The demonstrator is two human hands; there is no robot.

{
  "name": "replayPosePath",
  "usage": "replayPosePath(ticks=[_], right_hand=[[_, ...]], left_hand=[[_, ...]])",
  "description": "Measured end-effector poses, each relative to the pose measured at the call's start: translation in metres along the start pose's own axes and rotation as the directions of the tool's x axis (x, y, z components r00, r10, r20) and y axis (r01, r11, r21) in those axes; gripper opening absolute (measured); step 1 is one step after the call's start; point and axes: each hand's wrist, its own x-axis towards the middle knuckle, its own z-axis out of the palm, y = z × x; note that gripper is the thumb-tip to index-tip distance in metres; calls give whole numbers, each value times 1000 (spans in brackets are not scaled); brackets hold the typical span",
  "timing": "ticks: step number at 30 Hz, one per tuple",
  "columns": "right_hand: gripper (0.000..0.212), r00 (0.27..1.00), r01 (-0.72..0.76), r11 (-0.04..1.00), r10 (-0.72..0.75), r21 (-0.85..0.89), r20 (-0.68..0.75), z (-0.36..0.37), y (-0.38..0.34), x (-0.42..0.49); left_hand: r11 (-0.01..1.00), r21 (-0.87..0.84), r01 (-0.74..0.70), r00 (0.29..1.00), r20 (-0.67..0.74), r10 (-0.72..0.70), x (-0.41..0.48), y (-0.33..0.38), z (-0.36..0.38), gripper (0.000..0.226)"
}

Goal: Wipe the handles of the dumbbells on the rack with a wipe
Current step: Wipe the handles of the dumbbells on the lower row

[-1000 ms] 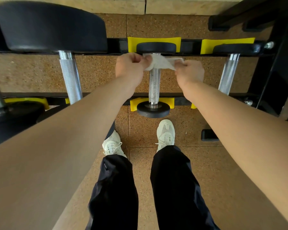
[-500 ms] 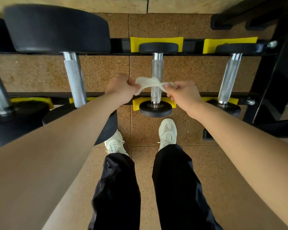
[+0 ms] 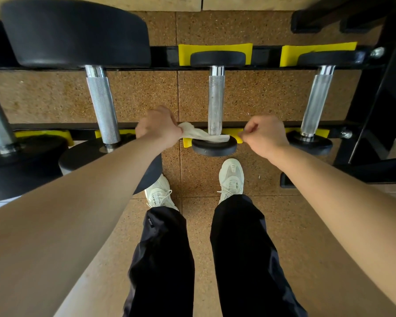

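A small dumbbell with a knurled steel handle (image 3: 215, 101) rests across the black rack (image 3: 169, 57) in the middle of the head view. A white wipe (image 3: 204, 135) lies around the near end of that handle, on top of the near weight plate (image 3: 214, 147). My left hand (image 3: 158, 126) grips the wipe's left end. Just right of the handle, my right hand (image 3: 264, 132) is closed and apart from the wipe's free end.
A larger dumbbell (image 3: 102, 104) lies to the left and another small one (image 3: 317, 101) to the right. Yellow cradles (image 3: 215, 48) mark each slot. A black frame post (image 3: 380, 99) stands at the right. My two shoes (image 3: 231, 177) stand on the cork floor below.
Both hands slid the wipe down the middle handle from its far end to its near end. The right hand has let go of the wipe.
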Motion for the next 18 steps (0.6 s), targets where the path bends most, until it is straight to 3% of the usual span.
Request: replayPosePath(ticks=[2, 4, 6, 8, 11, 14, 16, 18], right_hand=[[11, 994, -76, 996, 79, 45, -71, -7, 5, 4], [10, 993, -85, 982, 97, 170, -68, -11, 5, 7], [8, 994, -91, 936, 105, 339, -22, -13, -2, 9], [3, 987, -157, 829, 150, 536, 57, -14, -12, 13], [13, 957, -288, 557, 185, 779, 221, -14, -27, 23], [24, 915, -402, 311, 180, 861, 362, -10, -45, 34], [35, 898, -441, 243, 121, 864, 424, -7, -55, 39], [38, 896, -442, 252, 84, 861, 435, -5, -66, 43]], left_hand=[[989, -146, 20, 989, -140, -41, -2, -1, -7, 23], [897, -440, 43, 963, -222, -155, -1, -3, -15, 16], [680, -732, 52, 958, -155, -240, 2, -2, -21, 7], [470, -878, 96, 967, -30, -252, 3, 7, -23, 11], [236, -956, 172, 978, 137, -160, 2, 33, -23, 19], [25, -958, 287, 958, 287, -22, 3, 59, -23, 38], [22, -944, 328, 944, 329, 7, 5, 70, -23, 41], [52, -941, 334, 940, 337, 53, 3, 76, -23, 34]])
